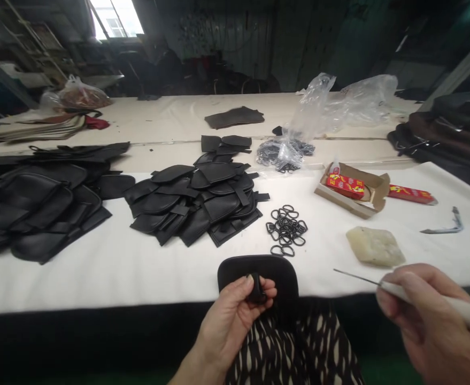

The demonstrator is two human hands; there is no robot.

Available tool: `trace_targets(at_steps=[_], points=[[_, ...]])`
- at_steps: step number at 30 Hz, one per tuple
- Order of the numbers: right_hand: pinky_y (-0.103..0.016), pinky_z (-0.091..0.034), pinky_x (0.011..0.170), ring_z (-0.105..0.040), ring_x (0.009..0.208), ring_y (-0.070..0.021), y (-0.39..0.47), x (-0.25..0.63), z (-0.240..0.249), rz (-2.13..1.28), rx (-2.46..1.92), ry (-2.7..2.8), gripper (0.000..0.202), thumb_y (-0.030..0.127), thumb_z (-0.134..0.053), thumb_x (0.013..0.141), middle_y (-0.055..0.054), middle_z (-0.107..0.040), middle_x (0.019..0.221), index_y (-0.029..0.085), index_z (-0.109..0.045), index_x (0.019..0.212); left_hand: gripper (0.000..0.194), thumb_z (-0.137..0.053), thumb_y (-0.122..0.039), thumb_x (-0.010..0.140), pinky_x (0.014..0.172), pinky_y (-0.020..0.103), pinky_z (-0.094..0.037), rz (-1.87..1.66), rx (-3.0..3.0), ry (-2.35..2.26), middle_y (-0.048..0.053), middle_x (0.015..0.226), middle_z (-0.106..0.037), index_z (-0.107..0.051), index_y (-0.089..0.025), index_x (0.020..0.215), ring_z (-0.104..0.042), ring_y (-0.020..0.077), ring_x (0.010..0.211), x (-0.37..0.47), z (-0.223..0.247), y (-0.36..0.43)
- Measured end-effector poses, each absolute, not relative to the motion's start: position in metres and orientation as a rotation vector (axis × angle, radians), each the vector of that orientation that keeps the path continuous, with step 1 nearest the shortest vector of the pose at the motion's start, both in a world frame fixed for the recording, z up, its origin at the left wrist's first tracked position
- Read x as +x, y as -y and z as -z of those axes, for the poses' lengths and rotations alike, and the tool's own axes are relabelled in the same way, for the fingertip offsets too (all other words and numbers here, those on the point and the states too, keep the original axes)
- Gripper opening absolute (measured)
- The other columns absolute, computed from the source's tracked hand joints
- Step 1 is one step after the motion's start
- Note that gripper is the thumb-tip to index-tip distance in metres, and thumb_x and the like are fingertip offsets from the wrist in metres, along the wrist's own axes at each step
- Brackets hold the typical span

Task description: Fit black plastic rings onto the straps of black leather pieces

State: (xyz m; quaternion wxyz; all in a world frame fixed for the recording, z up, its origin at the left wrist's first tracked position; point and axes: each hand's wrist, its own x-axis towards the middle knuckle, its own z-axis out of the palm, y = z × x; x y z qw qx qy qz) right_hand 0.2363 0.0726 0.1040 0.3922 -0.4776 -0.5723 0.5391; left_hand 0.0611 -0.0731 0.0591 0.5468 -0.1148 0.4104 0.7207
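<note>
My left hand (235,307) is closed on a folded strap of a black leather piece (285,272) at the table's front edge, over my lap. The thumb and fingers pinch the small loop; whether a ring sits inside it I cannot tell. Off to the right, my right hand (427,315) grips an awl (357,276) with a pale handle, its thin metal point aimed left and apart from the leather. Black D-rings (286,227) lie in a loose heap just beyond the piece. A yellowish, wax-like block (375,246) rests near the awl's point.
Piles of black leather pieces (202,198) and more pieces (38,203) cover the left. A cardboard box (339,200) holds a red packet; beside it lie another red packet (413,193) and a bent metal tool (447,227). Clear plastic bags (339,107) stand farther back.
</note>
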Motion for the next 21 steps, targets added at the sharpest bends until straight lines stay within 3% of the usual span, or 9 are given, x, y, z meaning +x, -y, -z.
trace_targets(at_steps=[3,7,21], points=[[-0.019,-0.029,0.039,-0.036,0.048,-0.0104,-0.045,0.207,-0.109,-1.648,-1.202,1.404,0.030,0.045,-0.058,0.079,0.002,-0.045,0.053,0.021,-0.051,0.063,0.014,-0.061,-0.017,0.079,0.079,0.032,-0.051,-1.705,-0.242,-0.952,0.014,0.087,-0.072,-0.072,-0.007,0.077,-0.066,0.0213,0.082,0.062,-0.060,0.073],[-0.018,-0.034,0.045,-0.040,0.053,-0.0114,-0.026,0.178,-0.102,-1.846,-1.188,1.398,0.034,0.051,-0.055,0.080,0.003,-0.046,0.056,0.021,-0.047,0.066,0.014,-0.061,-0.017,0.079,0.083,0.033,-0.049,-1.691,-0.211,-0.929,0.013,0.088,-0.072,-0.072,-0.008,0.080,-0.065,0.0211,0.085,0.061,-0.059,0.076],[-0.021,-0.033,0.045,-0.041,0.051,-0.0114,-0.020,0.165,-0.080,-1.872,-1.091,1.507,0.036,0.053,-0.054,0.081,0.003,-0.048,0.057,0.021,-0.047,0.066,0.015,-0.062,-0.019,0.078,0.082,0.030,-0.048,-1.708,-0.150,-0.880,0.011,0.086,-0.072,-0.073,-0.008,0.081,-0.065,0.0197,0.084,0.062,-0.058,0.078]])
